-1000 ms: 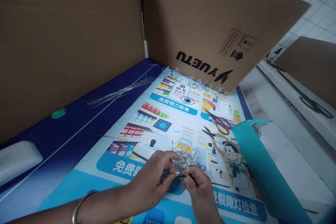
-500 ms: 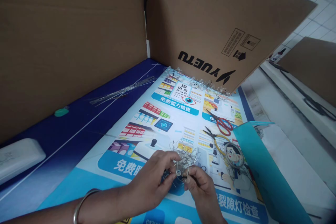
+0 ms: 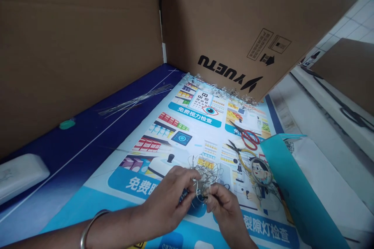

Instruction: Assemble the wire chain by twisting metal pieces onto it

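Observation:
My left hand (image 3: 177, 196) pinches a tangled bunch of thin silvery wire (image 3: 209, 172) between thumb and fingers. Closed on the near right side of the same bunch, my right hand (image 3: 226, 207) grips a strand close to the other fingertips. Loops and loose ends stick up above both hands. What exactly lies between the fingertips is too small to make out. To the right of the bunch are yellow-handled pliers (image 3: 240, 155) and red-handled scissors (image 3: 248, 138). A round coil of wire (image 3: 273, 190) lies beyond my right hand.
Straight wires (image 3: 137, 101) lie on the dark blue strip at left. Many small bent wire pieces (image 3: 223, 92) line the foot of the cardboard wall (image 3: 233, 19). A teal folded panel (image 3: 295, 186) stands at right; a white case (image 3: 23, 177) sits at far left.
Both hands keep nearly the same grip on the wire bunch. My right hand has shifted very slightly to the right; the view has moved a little.

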Action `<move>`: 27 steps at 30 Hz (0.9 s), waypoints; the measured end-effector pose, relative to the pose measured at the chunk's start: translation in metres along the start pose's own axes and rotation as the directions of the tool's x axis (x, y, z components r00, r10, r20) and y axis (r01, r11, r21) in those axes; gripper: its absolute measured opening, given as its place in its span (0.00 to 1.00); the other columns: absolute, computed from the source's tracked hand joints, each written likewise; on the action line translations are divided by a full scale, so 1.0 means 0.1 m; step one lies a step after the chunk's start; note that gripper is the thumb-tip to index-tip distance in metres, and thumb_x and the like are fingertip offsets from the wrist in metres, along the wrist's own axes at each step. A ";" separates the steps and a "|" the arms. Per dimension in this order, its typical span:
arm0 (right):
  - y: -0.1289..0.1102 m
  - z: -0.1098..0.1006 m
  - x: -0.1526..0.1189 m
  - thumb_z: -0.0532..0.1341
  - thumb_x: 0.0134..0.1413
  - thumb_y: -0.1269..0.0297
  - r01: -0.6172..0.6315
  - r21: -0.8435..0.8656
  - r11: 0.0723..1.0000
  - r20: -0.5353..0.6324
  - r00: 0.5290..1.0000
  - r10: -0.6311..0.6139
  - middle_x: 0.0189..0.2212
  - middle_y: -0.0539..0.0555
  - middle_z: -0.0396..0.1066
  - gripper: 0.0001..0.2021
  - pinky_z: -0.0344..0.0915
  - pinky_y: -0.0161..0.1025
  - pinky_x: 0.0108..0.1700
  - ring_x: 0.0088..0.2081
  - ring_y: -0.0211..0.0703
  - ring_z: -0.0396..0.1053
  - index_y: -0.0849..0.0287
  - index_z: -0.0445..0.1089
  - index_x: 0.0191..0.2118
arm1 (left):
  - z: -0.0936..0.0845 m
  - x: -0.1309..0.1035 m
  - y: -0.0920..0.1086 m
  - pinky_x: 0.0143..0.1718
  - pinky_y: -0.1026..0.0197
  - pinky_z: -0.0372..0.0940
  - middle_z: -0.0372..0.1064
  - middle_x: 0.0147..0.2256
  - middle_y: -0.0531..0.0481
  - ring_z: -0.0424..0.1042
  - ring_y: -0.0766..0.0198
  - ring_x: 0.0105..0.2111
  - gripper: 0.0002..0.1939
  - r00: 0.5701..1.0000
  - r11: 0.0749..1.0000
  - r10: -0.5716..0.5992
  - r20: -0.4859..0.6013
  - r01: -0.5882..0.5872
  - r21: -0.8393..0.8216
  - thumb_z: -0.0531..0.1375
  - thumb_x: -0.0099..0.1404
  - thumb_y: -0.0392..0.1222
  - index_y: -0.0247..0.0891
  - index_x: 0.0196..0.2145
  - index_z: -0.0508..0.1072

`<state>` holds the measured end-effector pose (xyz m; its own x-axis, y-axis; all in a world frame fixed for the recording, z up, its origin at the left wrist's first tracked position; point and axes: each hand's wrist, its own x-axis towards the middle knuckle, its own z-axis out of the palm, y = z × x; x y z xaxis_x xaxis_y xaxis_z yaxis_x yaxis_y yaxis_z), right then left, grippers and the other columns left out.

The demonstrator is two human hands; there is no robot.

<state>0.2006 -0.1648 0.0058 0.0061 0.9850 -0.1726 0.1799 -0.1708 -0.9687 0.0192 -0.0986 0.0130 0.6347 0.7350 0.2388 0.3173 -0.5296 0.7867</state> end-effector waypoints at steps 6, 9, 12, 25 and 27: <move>0.02 0.03 0.00 0.55 0.55 0.57 0.048 -0.079 0.996 -0.032 0.998 -0.051 0.23 0.48 0.58 0.10 0.55 0.32 0.28 0.26 0.36 0.55 0.58 0.64 0.30 | 0.01 0.01 -0.01 0.38 0.57 0.64 0.63 0.36 0.49 0.66 0.60 0.38 0.18 0.997 0.996 -0.079 0.011 0.079 -0.037 0.51 0.60 0.31 0.42 0.47 0.56; 0.02 0.03 0.01 0.55 0.56 0.57 0.049 -0.093 0.994 -0.031 0.998 -0.052 0.23 0.48 0.59 0.10 0.55 0.32 0.29 0.26 0.36 0.56 0.58 0.64 0.30 | 0.01 0.00 -0.02 0.39 0.56 0.65 0.64 0.35 0.49 0.66 0.59 0.38 0.18 0.997 0.997 -0.067 0.024 0.068 -0.034 0.50 0.62 0.32 0.42 0.49 0.54; 0.00 0.01 0.01 0.55 0.56 0.58 0.052 -0.106 0.993 -0.025 0.998 -0.055 0.23 0.48 0.58 0.10 0.55 0.32 0.29 0.26 0.36 0.56 0.58 0.63 0.28 | 0.00 -0.02 -0.03 0.41 0.53 0.64 0.64 0.38 0.47 0.66 0.58 0.40 0.20 0.998 0.999 -0.047 0.039 0.048 -0.006 0.51 0.63 0.33 0.42 0.51 0.53; -0.02 -0.01 0.02 0.56 0.55 0.58 0.041 -0.104 0.994 -0.001 0.999 -0.042 0.22 0.47 0.58 0.10 0.54 0.32 0.28 0.25 0.35 0.55 0.58 0.63 0.28 | 0.06 -0.04 -0.01 0.42 0.53 0.67 0.64 0.42 0.47 0.67 0.57 0.44 0.19 0.997 0.995 -0.080 -0.021 0.079 -0.060 0.52 0.60 0.31 0.44 0.49 0.57; 0.00 -0.02 0.02 0.56 0.55 0.57 0.030 -0.094 0.995 -0.001 1.000 -0.030 0.22 0.47 0.58 0.11 0.54 0.31 0.27 0.25 0.35 0.55 0.58 0.63 0.28 | 0.06 -0.04 -0.01 0.40 0.54 0.67 0.65 0.41 0.48 0.67 0.57 0.43 0.19 0.995 0.994 -0.092 -0.024 0.090 -0.061 0.53 0.59 0.31 0.44 0.48 0.58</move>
<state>0.2020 -0.1626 0.0061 0.0021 0.9897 -0.1429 0.2720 -0.1380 -0.9524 0.0206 -0.1030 0.0077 0.5857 0.7904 0.1794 0.3299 -0.4346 0.8380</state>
